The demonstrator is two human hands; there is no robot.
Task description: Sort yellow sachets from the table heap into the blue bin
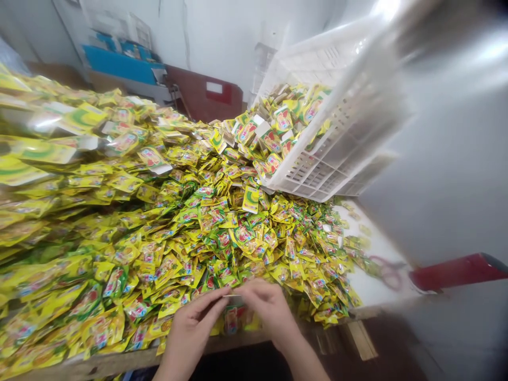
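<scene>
At the near edge of the heaped table, my left hand (pixel 192 328) and my right hand (pixel 268 307) meet with their fingertips close together. Between them is a thin, pale flat piece (pixel 232 295), seen nearly edge-on, and both hands pinch it. Its kind cannot be made out. Just below the fingers lies a packet (pixel 230 320) with a red and green print. Shiny yellow and green sachets (pixel 246 233) are piled all around in front of my hands. A small yellow card (pixel 250 199) rests on top of the pile.
A white plastic crate (pixel 305 169) lies tipped on the pile at the right, with small printed cartons (pixel 273 140) spilling from its mouth. Pink-handled scissors (pixel 391 275) and a red cylindrical object (pixel 456 272) are at the table's right end. A blue box (pixel 119 63) stands behind.
</scene>
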